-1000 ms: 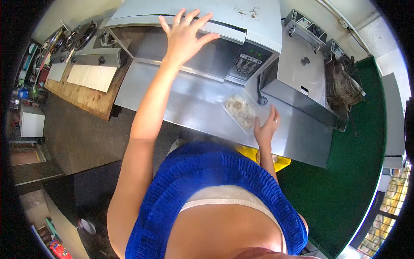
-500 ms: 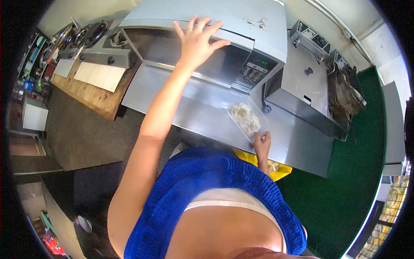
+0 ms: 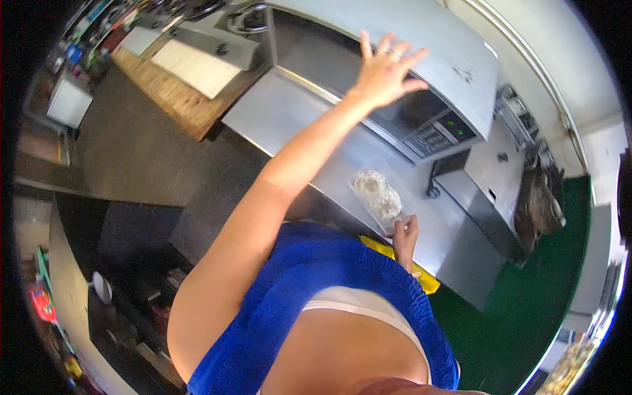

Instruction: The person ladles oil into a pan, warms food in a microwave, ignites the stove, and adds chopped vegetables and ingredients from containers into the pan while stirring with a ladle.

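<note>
My left hand (image 3: 385, 76) rests with fingers spread on the upper front edge of the grey microwave (image 3: 434, 39), holding nothing. Green digits glow on its control panel. On the steel counter (image 3: 454, 257) lies a clear plastic container (image 3: 378, 195) with whitish contents. Its near end is pinched between the thumb and fingers of my right hand (image 3: 404, 235). A yellow bag (image 3: 428, 282) shows below that hand, at the counter's edge, partly hidden by my blue top.
A steel fryer (image 3: 490, 171) with a lid stands to the right, a dark basket (image 3: 540, 207) beside it. A wooden table (image 3: 187, 108) with a pale board and a stove (image 3: 217, 39) are at the left. A black cable lies near the fryer.
The camera view has turned, so the scene appears tilted and shifted. My right hand, apart from the container one second ago, has closed on its near end. My left hand stays on the microwave.
</note>
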`<state>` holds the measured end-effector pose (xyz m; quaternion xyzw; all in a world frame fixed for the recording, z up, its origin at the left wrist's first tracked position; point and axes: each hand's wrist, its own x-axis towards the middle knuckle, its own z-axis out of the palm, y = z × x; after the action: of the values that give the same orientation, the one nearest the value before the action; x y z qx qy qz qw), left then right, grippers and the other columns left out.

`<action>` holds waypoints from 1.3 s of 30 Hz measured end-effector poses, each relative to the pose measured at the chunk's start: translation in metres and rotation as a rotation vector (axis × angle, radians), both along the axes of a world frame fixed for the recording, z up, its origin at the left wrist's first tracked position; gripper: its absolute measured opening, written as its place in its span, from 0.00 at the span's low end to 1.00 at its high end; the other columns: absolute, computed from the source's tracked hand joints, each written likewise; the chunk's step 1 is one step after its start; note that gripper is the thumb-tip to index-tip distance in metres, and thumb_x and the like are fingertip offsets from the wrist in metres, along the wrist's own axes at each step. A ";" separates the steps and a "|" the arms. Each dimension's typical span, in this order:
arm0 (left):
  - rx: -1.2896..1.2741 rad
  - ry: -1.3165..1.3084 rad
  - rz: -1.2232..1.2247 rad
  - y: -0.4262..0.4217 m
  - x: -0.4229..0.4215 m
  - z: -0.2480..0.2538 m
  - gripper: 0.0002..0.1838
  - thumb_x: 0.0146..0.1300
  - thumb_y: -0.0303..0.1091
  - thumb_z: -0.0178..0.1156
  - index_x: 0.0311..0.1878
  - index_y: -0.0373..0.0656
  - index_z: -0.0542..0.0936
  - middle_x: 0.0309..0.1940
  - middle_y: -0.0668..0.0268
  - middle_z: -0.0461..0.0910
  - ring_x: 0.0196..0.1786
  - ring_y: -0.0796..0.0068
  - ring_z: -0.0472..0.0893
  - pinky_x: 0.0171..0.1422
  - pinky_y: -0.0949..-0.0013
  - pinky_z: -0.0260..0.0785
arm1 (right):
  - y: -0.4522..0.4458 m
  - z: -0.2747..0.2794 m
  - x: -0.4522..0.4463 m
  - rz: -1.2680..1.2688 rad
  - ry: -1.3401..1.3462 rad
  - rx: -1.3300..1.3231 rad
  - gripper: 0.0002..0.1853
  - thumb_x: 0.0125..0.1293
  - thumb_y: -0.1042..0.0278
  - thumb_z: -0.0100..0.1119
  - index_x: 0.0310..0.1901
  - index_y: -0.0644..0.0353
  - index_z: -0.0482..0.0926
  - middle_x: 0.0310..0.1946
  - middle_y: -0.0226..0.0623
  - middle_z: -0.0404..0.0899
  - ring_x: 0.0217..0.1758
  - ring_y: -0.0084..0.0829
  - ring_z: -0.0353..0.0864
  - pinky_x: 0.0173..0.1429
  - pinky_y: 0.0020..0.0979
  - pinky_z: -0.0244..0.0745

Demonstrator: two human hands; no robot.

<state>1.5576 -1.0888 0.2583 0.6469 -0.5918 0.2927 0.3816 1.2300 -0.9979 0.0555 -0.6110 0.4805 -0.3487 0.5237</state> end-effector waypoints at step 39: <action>-0.588 1.481 0.313 0.694 0.566 -0.089 0.24 0.68 0.39 0.55 0.61 0.34 0.70 0.51 0.63 0.78 0.52 0.76 0.76 0.58 0.71 0.67 | 0.344 0.080 0.888 1.275 -0.163 0.081 0.04 0.66 0.77 0.54 0.40 0.65 0.70 0.47 0.41 0.78 0.27 0.18 0.76 0.29 0.20 0.72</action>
<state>2.1239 -0.3949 0.1689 0.6213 0.0127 -0.0180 0.7833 2.1175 -0.6542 0.1360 -0.7281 -0.0055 0.0040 0.6855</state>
